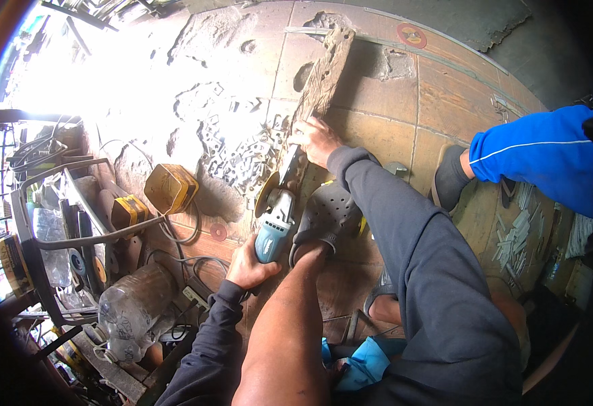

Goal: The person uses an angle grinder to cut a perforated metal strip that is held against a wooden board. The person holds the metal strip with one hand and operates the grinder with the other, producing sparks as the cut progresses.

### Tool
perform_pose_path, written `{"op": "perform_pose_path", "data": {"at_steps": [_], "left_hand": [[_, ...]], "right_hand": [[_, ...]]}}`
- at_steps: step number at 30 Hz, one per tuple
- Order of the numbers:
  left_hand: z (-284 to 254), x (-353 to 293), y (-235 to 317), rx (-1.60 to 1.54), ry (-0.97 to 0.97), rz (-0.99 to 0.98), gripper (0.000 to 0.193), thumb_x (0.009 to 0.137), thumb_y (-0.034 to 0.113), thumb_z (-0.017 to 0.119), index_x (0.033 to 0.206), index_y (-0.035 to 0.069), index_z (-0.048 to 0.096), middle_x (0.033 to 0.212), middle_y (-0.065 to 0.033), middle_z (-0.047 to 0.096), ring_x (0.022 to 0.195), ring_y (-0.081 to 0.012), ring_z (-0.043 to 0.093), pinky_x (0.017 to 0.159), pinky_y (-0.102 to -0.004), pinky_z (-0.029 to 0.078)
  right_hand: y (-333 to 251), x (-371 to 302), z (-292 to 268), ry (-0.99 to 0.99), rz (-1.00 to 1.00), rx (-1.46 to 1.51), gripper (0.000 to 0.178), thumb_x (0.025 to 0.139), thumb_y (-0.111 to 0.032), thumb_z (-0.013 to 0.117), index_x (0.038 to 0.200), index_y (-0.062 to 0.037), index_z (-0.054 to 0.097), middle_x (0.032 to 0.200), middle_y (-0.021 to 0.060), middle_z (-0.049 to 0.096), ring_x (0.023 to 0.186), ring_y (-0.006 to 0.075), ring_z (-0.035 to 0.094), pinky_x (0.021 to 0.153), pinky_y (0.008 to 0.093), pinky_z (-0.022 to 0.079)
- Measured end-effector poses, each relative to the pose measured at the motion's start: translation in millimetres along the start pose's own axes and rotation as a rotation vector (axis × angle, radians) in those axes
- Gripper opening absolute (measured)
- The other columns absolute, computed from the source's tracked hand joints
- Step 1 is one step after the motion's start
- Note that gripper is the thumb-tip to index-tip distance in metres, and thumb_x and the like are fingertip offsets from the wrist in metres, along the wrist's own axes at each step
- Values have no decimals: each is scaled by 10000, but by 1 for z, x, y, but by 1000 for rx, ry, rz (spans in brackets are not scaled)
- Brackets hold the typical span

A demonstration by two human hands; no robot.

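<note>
My left hand is wrapped round the teal body of an angle grinder, whose yellowish disc stands on edge to the left of its metal head. Ahead of the disc lies a narrow dark metal piece along a worn wooden plank. My right hand is closed over the far end of that metal piece, on the plank. A dark clog on my foot rests beside the plank's near end. Left of the plank, many small cut metal pieces lie heaped on the floor.
On the left stand a metal frame, a yellow-black container, a large clear plastic bottle and trailing cables. Another person's blue-clad leg is at the right, near scattered thin metal strips. A red disc lies far off.
</note>
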State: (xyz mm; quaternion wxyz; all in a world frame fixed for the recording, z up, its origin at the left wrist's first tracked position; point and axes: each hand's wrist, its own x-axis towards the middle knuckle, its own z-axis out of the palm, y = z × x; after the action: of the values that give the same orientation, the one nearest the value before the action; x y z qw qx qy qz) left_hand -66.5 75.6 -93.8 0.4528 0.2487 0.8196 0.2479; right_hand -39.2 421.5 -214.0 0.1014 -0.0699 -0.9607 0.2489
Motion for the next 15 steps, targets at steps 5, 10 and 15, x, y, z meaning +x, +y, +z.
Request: {"op": "perform_pose_path", "data": {"at_steps": [5, 10, 15], "left_hand": [[1, 0, -3, -12, 16, 20, 808, 651, 284, 885, 1342, -50, 631, 1112, -251, 752, 1050, -349, 737, 964, -437, 567], [2, 2, -6, -3, 36, 70, 832, 662, 327, 873, 1351, -61, 613, 1069, -327, 752, 1035, -447, 752, 949, -481, 574], [3, 3, -5, -17, 38, 64, 826, 666, 329, 872, 1348, -60, 617, 1086, -326, 745, 1062, -439, 741, 967, -472, 564]], "right_hand": [[-3, 1, -1, -5, 32, 37, 316, 901, -57, 669, 1136, -215, 808, 1258, 75, 675, 1265, 309, 588, 1128, 438, 484], [-5, 1, -4, 3, 27, 15, 304, 908, -64, 665, 1129, -214, 808, 1271, 69, 678, 1266, 303, 589, 1130, 437, 481], [-3, 1, -3, -10, 42, 35, 308, 896, -59, 676, 1130, -213, 804, 1283, 72, 678, 1273, 302, 589, 1131, 435, 481]]}}
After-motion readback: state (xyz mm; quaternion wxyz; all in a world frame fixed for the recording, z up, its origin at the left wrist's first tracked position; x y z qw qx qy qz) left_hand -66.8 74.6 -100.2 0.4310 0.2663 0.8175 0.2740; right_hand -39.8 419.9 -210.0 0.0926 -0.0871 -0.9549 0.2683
